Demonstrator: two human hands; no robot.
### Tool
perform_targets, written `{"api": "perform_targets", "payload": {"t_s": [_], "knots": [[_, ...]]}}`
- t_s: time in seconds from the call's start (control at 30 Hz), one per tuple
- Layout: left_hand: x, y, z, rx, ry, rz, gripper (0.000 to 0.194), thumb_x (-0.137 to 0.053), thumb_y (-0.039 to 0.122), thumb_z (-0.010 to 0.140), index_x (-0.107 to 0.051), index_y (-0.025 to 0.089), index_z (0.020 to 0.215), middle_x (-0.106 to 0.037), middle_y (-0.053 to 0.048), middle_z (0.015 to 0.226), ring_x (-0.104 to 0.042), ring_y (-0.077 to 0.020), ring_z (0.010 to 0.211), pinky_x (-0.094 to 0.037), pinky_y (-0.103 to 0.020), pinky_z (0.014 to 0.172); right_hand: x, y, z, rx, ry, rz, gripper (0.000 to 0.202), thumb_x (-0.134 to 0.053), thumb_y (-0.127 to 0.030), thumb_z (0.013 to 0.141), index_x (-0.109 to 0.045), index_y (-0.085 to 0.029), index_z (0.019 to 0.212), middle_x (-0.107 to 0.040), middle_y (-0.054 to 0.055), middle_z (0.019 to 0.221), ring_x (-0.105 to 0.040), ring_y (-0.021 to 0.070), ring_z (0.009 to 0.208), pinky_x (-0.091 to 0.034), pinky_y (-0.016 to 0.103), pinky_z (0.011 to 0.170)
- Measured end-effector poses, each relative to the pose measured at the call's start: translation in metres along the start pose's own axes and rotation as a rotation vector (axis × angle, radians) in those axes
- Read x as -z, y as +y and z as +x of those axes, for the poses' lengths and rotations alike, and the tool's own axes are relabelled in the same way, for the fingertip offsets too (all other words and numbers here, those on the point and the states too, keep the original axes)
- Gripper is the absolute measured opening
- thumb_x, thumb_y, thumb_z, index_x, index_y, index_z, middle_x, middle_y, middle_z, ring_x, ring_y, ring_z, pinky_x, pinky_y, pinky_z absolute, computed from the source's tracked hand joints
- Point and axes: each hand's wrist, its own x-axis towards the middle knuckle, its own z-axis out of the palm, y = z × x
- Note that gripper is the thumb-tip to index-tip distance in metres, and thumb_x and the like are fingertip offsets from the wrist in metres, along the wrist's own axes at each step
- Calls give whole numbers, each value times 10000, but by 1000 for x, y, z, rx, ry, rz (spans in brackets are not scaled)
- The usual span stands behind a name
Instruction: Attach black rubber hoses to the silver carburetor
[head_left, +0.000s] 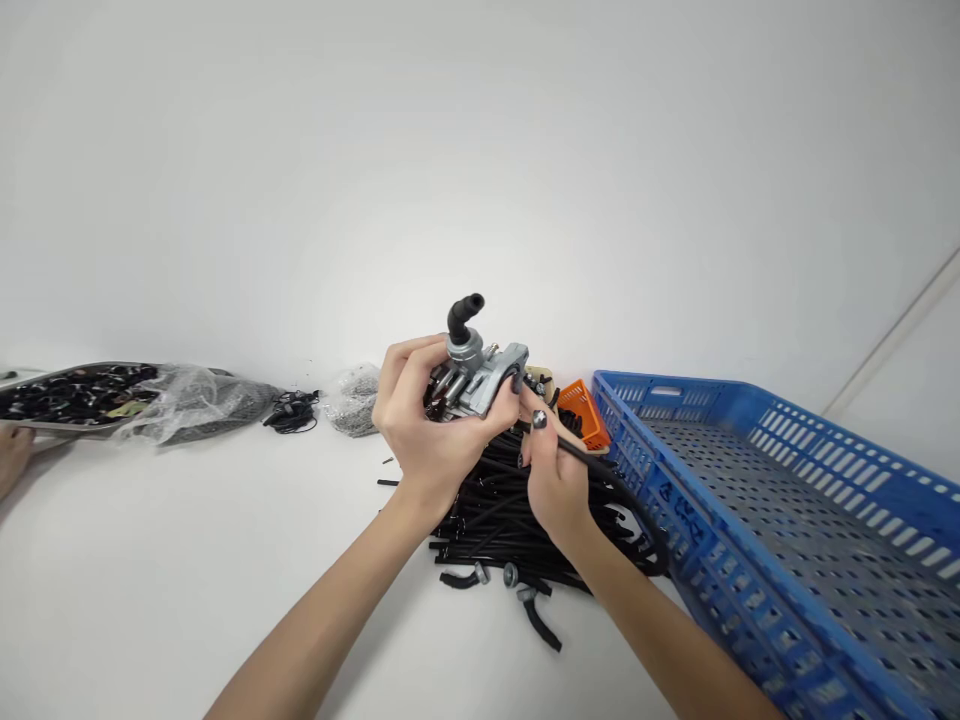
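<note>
Grey metal is the body of the carburetor (480, 378), and a bent black rubber elbow (460, 318) stands on its top. The left hand (427, 430) is closed around this carburetor, above the pile of black tubes (502, 510). The right hand (556, 475) pinches a smooth, long black hose (615, 485) between thumb and fingers, close beside the carburetor. To the right is a blue plastic crate (720, 500) with slotted walls; near it, a small orange basket (596, 425).

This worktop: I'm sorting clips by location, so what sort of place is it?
Probably a small-parts assembly workshop: a metal fitting in hand, a heap of black tubes, and a blue crate alongside.
</note>
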Motion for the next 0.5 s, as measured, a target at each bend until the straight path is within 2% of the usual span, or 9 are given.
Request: {"api": "perform_targets", "payload": {"t_s": [0.07, 0.13, 0.2, 0.27, 0.33, 0.43, 0.5], "knots": [[0, -1, -1, 7, -14, -14, 229, -754, 246, 681, -650, 189, 878, -649, -36, 904, -626, -205, 830, -524, -334, 710, -1, 1, 2, 8, 25, 23, 427, -346, -384, 1061, -622, -162, 1301, -431, -29, 546, -432, 150, 464, -421, 254, 449], [0, -2, -2, 30, -28, -12, 221, -753, 248, 689, -662, 185, 880, -656, -40, 906, -628, -206, 829, -522, -335, 715, -3, 1, -1, 35, 41, 14, 419, -341, -374, 1057, -629, -170, 1283, -515, 5, 621, -450, 153, 483, -436, 265, 466], [0, -2, -3, 61, -40, -10, 197, -735, 251, 713, -669, 183, 886, -661, -42, 905, -630, -205, 831, -521, -336, 720, -5, 2, -6, 74, 31, -17, 419, -332, -382, 1053, -640, -189, 1261, -613, 67, 790, -472, 162, 512, -463, 297, 508], [0, -1, -3, 73, -40, -9, 182, -717, 255, 726, -664, 187, 886, -663, -38, 906, -630, -206, 838, -521, -338, 728, -6, 2, -8, 90, 4, -24, 413, -339, -394, 1049, -641, -201, 1254, -641, 105, 941, -479, 166, 528, -478, 321, 544], [-1, 0, -3, 53, -34, 2, 195, -724, 264, 708, -652, 192, 874, -660, -32, 907, -629, -209, 841, -524, -341, 732, -6, 4, -6, 60, -7, 12, 413, -354, -402, 1047, -624, -191, 1277, -637, 91, 902, -474, 163, 522, -474, 313, 537], [-3, 0, -6, 42, -42, 25, 227, -744, 267, 677, -646, 198, 870, -659, -28, 914, -630, -213, 840, -524, -340, 729, -5, 6, -2, -36, 21, 81, 420, -341, -394, 1057, -598, -165, 1296, -560, 19, 691, -458, 158, 505, -445, 272, 495], [-4, -1, -8, 74, -62, 22, 223, -745, 266, 686, -657, 197, 879, -664, -29, 916, -633, -213, 841, -522, -338, 733, -5, 6, -3, -40, 35, 88, 386, -337, -368, 1061, -611, -182, 1259, -613, 44, 806, -505, 159, 565, -450, 268, 516]]}}
